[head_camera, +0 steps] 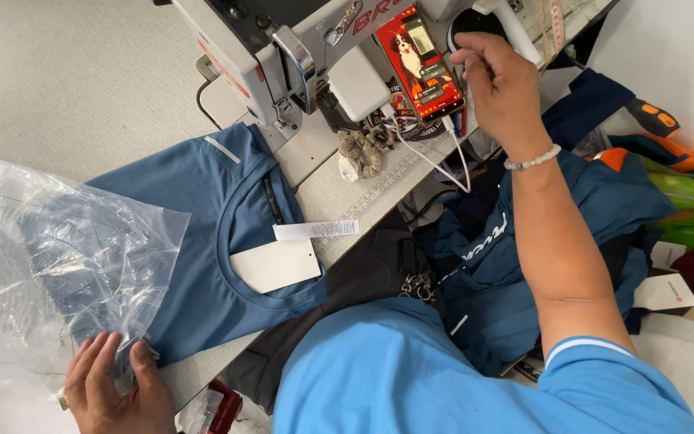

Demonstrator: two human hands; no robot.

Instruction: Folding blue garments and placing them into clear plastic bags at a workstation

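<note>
Two hands at work, head view only. Left hand (118, 390) rests flat, fingers spread, on a clear plastic bag (50, 265) lying over a folded blue shirt (218, 233) (white tag at the collar) on the table (66, 80). Right hand (500, 84) is raised by the sewing machine (283, 48), fingertips pinched together just beside a phone (421, 64); what they hold, cannot tell.
</note>
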